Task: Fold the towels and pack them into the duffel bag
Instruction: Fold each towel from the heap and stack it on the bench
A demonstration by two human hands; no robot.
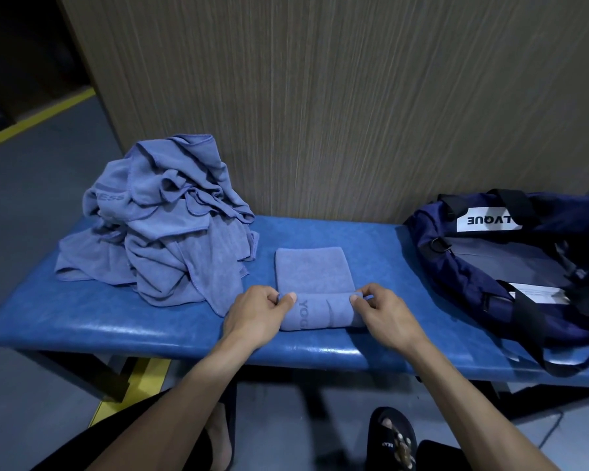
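At six o'clock on the blue bench [123,321], the left hand [257,311] and right hand [380,311] pinch the ends of the half-rolled towel [315,287], its roll axis running nine-to-three, the duffel bag [510,263] lying at three o'clock, nearer the right hand.

Duffel bag [510,266] cut off at right edge; towel [315,300] ends hidden under fingers [288,298]

On the bench [116,321], towel pile [164,226] left, apparently open duffel bag [510,266] right.
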